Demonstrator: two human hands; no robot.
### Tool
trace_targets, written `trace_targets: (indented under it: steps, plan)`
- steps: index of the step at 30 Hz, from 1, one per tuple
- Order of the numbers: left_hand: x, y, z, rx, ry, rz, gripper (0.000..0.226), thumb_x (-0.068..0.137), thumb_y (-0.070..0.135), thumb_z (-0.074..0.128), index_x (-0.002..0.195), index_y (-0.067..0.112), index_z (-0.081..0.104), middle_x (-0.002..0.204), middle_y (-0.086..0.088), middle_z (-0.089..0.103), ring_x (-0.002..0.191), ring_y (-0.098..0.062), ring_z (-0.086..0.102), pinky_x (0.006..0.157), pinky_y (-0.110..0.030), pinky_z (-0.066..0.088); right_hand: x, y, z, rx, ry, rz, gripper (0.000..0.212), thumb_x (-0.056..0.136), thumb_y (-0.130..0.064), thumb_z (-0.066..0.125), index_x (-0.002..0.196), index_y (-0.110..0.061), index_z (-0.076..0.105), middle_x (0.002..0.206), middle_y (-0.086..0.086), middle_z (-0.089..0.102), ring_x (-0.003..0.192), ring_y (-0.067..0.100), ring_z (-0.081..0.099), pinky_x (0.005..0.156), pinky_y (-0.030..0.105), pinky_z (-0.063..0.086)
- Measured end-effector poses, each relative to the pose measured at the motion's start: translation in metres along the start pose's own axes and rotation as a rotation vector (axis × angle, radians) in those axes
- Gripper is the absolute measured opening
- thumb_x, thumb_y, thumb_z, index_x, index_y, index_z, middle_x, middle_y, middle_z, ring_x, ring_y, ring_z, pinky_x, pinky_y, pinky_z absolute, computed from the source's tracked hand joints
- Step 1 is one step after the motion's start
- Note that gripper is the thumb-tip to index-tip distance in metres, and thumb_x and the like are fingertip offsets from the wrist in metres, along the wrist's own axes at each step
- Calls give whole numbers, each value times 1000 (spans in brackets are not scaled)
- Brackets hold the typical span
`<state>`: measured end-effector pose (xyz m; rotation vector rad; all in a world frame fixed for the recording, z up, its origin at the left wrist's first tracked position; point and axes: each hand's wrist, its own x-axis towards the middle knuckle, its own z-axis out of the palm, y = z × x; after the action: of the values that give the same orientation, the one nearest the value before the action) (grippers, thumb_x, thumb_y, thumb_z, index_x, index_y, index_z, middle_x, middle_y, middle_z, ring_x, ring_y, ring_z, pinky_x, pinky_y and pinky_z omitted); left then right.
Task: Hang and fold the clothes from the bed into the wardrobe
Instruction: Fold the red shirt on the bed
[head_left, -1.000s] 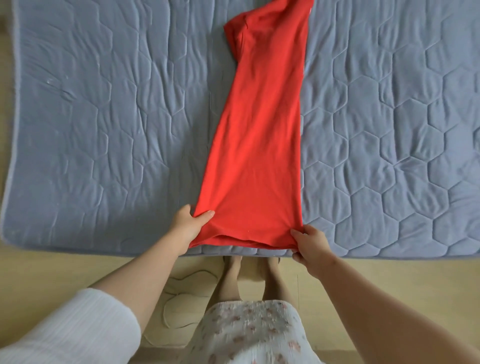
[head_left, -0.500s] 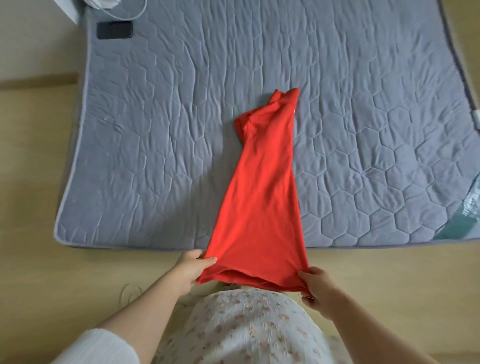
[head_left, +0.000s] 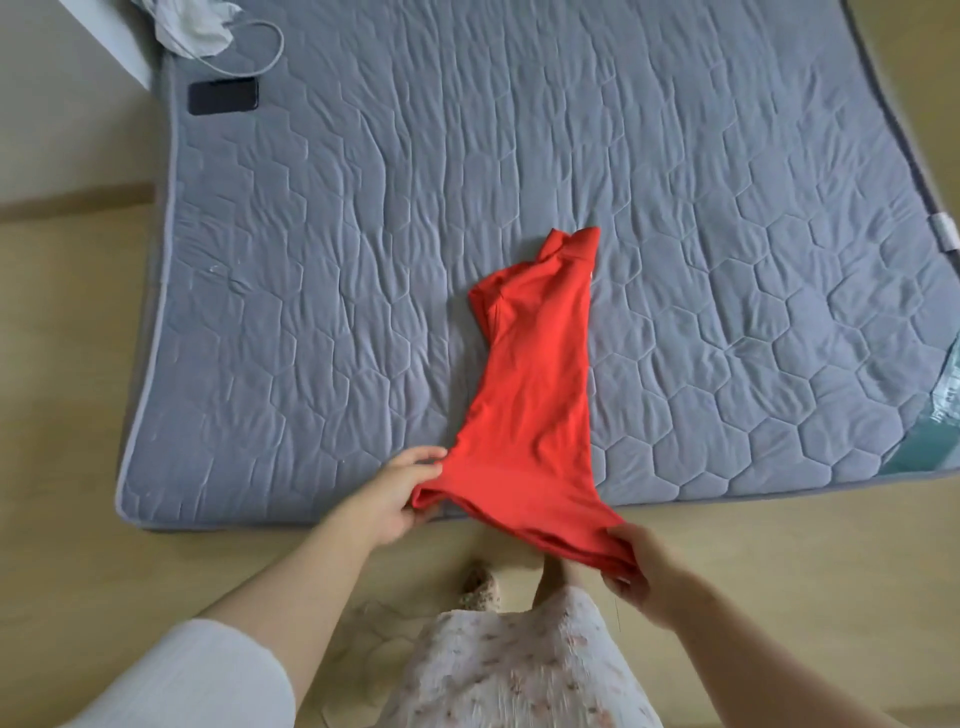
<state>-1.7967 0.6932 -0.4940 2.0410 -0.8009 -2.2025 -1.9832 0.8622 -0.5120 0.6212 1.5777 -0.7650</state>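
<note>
A red garment (head_left: 535, 395), folded lengthwise into a narrow strip, lies on the grey quilted mattress (head_left: 363, 260) with its collar end pointing away from me. Its near hem is lifted past the mattress's front edge. My left hand (head_left: 400, 496) pinches the hem's left corner. My right hand (head_left: 644, 571) grips the right corner, lower and closer to my body. The hem hangs taut between both hands above the floor.
A black phone (head_left: 222, 96) lies at the mattress's far left corner beside a white cloth (head_left: 195, 26) and a looping white cable (head_left: 260, 57). A teal item (head_left: 940, 410) pokes in at the right edge. Wooden floor (head_left: 67, 415) surrounds the mattress; my feet stand by its front edge.
I have stepped back from the bed and both hands have drawn the red garment's hem toward me, off the mattress edge. The garment has slid nearer along the quilt.
</note>
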Motion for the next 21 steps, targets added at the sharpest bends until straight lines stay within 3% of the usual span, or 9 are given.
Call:
trace_targets:
  steps: [3,5,9,11,12,14,15,17,21]
  plan:
    - [27,58,27,-173,-6,23,24,93,-1,43,79,14,56,51,0,59,37,-3,54,36,-13,44,16,-68,13,199,-26,-53,15,89,-8,50,74,-12,51,55,6,57,55,16,46,42,21,45]
    - [46,99,47,-284,-3,45,21,92,1,46,77,11,57,50,-1,57,36,-5,54,36,-13,45,25,-121,26,217,-28,-96,15,89,-11,50,74,-14,49,68,7,52,59,17,46,47,25,43]
    - [84,187,83,-420,9,142,18,93,4,47,77,8,55,45,-1,59,34,-5,54,35,-14,44,35,-224,55,213,-66,-230,17,91,-17,48,74,-18,47,72,3,46,61,15,45,53,29,40]
    - [105,224,94,-464,-14,258,11,97,14,45,99,11,55,75,-5,64,52,-8,62,47,-21,52,41,-268,70,213,-145,-327,17,94,-30,48,78,-23,50,77,-1,49,66,12,48,60,28,41]
    - [116,236,97,-441,-45,316,22,99,23,43,120,19,49,100,-4,62,72,-13,66,60,-28,55,45,-284,76,200,-186,-364,19,93,-40,47,84,-25,53,85,-3,52,71,13,50,65,29,43]
    - [135,242,99,-264,-86,347,50,99,37,36,145,39,15,143,4,37,116,-24,54,87,-43,46,57,-300,84,115,-213,-392,33,91,-56,43,112,-32,52,114,-8,51,89,16,53,78,34,43]
    - [142,236,100,-128,-69,332,57,99,40,35,146,41,4,152,7,24,128,-25,43,95,-46,40,66,-300,86,56,-189,-376,46,90,-58,41,129,-33,44,128,-9,44,102,18,51,82,35,41]
    - [157,213,100,128,12,284,61,99,37,37,148,34,1,156,6,16,135,-22,33,100,-44,35,84,-288,87,-52,-107,-340,54,92,-55,39,141,-32,33,142,-6,36,119,23,45,86,37,37]
    - [192,151,95,297,190,219,58,96,21,48,147,14,20,150,-4,30,127,-15,39,93,-20,31,120,-250,90,-252,16,-325,53,94,-31,51,143,-22,32,142,5,41,121,25,45,84,32,32]
